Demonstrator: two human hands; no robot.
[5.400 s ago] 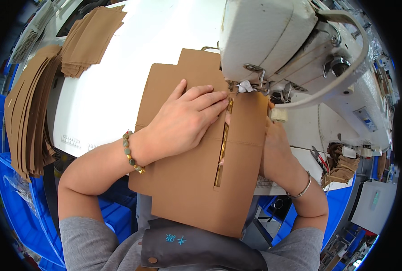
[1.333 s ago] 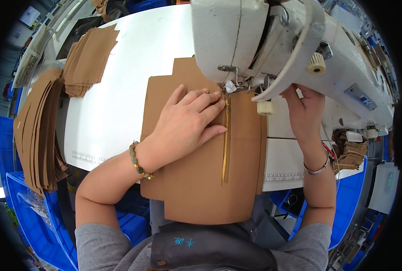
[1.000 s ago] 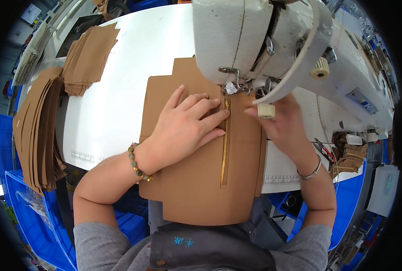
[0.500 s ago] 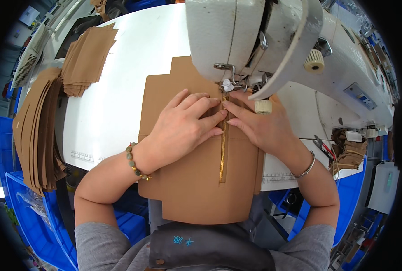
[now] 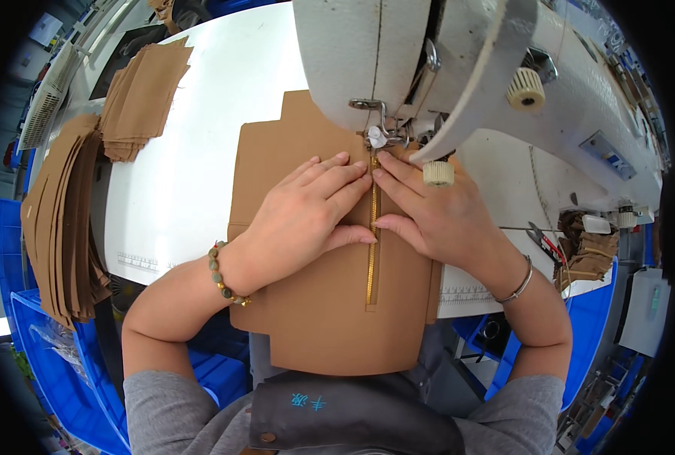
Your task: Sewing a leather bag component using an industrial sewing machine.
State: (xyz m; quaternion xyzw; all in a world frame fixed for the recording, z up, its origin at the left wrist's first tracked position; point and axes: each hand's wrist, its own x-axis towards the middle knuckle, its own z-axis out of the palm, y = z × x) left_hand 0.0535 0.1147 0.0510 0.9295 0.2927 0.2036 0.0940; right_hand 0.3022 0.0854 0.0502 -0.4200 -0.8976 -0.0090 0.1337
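A tan fabric panel [image 5: 318,318] lies on the white table [image 5: 193,174] under a white sewing machine [image 5: 421,53], its near end hanging over the table edge. A gold zipper [image 5: 371,258] runs down the panel from the presser foot [image 5: 377,136]. My left hand [image 5: 307,212] presses flat on the panel left of the zipper, fingertips touching it. My right hand [image 5: 432,212] presses flat on the right side, fingertips at the zipper just below the foot. Both hands hold the panel down; neither grips anything.
Two stacks of cut tan pieces sit at the left: one on the table's far corner [image 5: 144,98], one hanging over its left edge [image 5: 61,220]. Blue bins [image 5: 57,364] stand below. Small tools and tan scraps [image 5: 584,254] lie at the right.
My right hand came from under the machine's right side onto the panel beside the zipper. My left hand stayed flat on the panel. The view has moved closer to the machine.
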